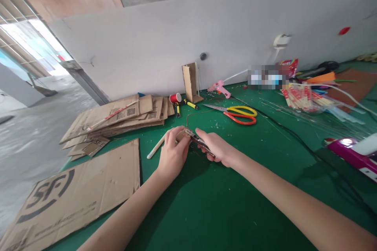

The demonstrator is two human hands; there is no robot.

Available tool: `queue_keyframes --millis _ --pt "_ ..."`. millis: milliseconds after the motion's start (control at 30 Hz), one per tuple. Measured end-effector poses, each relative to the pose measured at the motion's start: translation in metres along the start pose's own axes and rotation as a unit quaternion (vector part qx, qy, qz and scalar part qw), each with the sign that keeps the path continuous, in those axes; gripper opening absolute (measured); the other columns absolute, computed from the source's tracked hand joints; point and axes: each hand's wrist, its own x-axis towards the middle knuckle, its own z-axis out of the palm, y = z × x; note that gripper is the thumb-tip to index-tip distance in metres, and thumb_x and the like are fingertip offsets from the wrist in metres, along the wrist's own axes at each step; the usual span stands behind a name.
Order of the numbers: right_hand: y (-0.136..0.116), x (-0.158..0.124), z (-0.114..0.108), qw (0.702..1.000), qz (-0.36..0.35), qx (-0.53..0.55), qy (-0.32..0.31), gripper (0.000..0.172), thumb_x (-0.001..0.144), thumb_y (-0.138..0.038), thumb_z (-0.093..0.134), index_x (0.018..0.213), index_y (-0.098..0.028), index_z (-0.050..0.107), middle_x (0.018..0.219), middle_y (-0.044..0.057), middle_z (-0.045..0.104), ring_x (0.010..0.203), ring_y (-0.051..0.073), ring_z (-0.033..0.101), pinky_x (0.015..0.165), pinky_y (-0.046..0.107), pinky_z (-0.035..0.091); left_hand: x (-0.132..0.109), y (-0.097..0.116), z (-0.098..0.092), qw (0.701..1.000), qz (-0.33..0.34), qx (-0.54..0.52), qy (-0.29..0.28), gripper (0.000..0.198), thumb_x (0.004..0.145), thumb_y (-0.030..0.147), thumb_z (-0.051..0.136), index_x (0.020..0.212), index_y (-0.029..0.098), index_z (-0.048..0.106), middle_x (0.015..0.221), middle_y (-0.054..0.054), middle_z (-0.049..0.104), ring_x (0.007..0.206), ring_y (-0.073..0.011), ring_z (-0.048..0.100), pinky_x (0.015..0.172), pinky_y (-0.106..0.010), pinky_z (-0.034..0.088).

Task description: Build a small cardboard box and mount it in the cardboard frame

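Observation:
My left hand [173, 153] is closed in a pinch on a small piece of cardboard [183, 133] just above the green table [212, 204]. My right hand [216, 148] is wrapped round a slim metal tool [198, 140], pliers or a cutter, whose tip meets the cardboard piece. A thin wire [191, 115] rises from the piece and bends toward the back. A white stick [155, 148] lies on the table just left of my left hand.
Yellow and red scissors [240, 114], a pink glue gun [219, 88], a red spool [175, 98] and an upright cardboard piece [191, 83] stand behind my hands. Flattened cardboard sheets [85, 196] lie at the left. Sticks and packets [303, 96] clutter the back right.

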Motion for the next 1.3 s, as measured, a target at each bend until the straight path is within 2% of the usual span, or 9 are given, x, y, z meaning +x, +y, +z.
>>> queue_keyframes --millis 100,200,267,367,533,633,767,967,1300 --pt "-0.001 0.001 -0.003 1.0 -0.001 -0.002 -0.006 0.054 0.09 -0.062 0.036 0.066 -0.016 0.05 0.056 -0.003 0.044 0.032 0.004 0.038 0.031 0.018 0.014 0.0 0.0 0.0 1.0 0.002 0.001 0.007 0.014 0.087 0.012 0.056 0.097 0.018 0.064 0.117 -0.013 0.051 0.103 -0.0241 0.053 0.085 -0.041 0.053" --pt "-0.002 0.0 -0.005 0.999 0.007 0.039 -0.036 0.048 0.088 -0.058 0.046 0.065 -0.016 0.046 0.056 -0.005 0.041 0.033 0.001 0.029 0.032 0.017 0.01 0.001 0.0 0.0 1.0 -0.007 -0.001 0.011 0.013 0.087 0.013 0.055 0.095 0.019 0.064 0.116 -0.012 0.052 0.103 -0.0234 0.053 0.085 -0.041 0.053" --pt "-0.003 -0.002 -0.006 0.994 0.018 0.079 -0.071 0.043 0.085 -0.053 0.055 0.066 -0.017 0.044 0.057 -0.006 0.039 0.035 0.0 0.022 0.032 0.016 0.007 0.002 0.0 0.0 1.0 -0.016 0.001 0.011 0.012 0.088 0.014 0.055 0.093 0.02 0.065 0.116 -0.012 0.051 0.104 -0.0236 0.053 0.085 -0.042 0.053" --pt "-0.004 -0.004 -0.008 0.988 0.031 0.119 -0.099 0.035 0.083 -0.041 0.063 0.066 -0.016 0.044 0.058 -0.007 0.038 0.038 0.0 0.02 0.031 0.015 0.008 0.002 0.0 0.0 0.999 -0.036 0.001 0.003 0.012 0.088 0.015 0.055 0.092 0.019 0.065 0.119 -0.012 0.049 0.106 -0.0248 0.053 0.086 -0.043 0.053" --pt "-0.006 -0.005 -0.008 0.981 0.064 0.159 -0.089 0.025 0.086 -0.026 0.057 0.067 -0.016 0.044 0.058 -0.006 0.039 0.037 0.0 0.02 0.03 0.013 0.008 0.0 -0.001 0.0 0.996 -0.075 -0.035 -0.015 0.009 0.088 0.019 0.056 0.089 0.02 0.065 0.127 -0.012 0.042 0.11 -0.0257 0.055 0.086 -0.043 0.055" --pt "-0.007 -0.007 -0.008 0.977 0.082 0.18 -0.083 0.023 0.088 -0.024 0.053 0.068 -0.015 0.044 0.059 -0.006 0.039 0.037 0.0 0.021 0.029 0.012 0.008 -0.002 -0.001 0.0 0.993 -0.099 -0.055 -0.021 0.009 0.087 0.019 0.056 0.09 0.02 0.065 0.129 -0.011 0.04 0.116 -0.0272 0.054 0.088 -0.044 0.055" --pt "-0.008 -0.009 -0.005 0.976 0.087 0.187 -0.066 0.023 0.089 -0.024 0.051 0.069 -0.016 0.044 0.059 -0.006 0.039 0.036 0.0 0.022 0.029 0.011 0.009 -0.001 0.002 -0.001 0.987 -0.132 -0.079 -0.034 0.01 0.087 0.018 0.056 0.089 0.021 0.066 0.126 -0.01 0.04 0.113 -0.0256 0.056 0.089 -0.042 0.055" --pt "-0.008 -0.01 0.0 0.979 0.08 0.176 -0.064 0.023 0.09 -0.026 0.049 0.07 -0.016 0.042 0.059 -0.006 0.038 0.036 0.0 0.022 0.029 0.011 0.008 0.0 0.001 0.0 0.989 -0.121 -0.075 -0.027 0.01 0.086 0.018 0.058 0.089 0.022 0.067 0.114 -0.008 0.044 0.106 -0.0223 0.057 0.089 -0.041 0.054" --pt "-0.01 -0.001 -0.004 0.986 0.065 0.136 -0.076 0.024 0.088 -0.026 0.053 0.068 -0.015 0.045 0.06 -0.006 0.038 0.038 0.0 0.024 0.03 0.012 0.009 -0.003 -0.004 0.001 0.991 -0.111 -0.074 -0.019 0.01 0.086 0.018 0.058 0.087 0.021 0.067 0.11 -0.008 0.045 0.1 -0.021 0.059 0.082 -0.037 0.056"
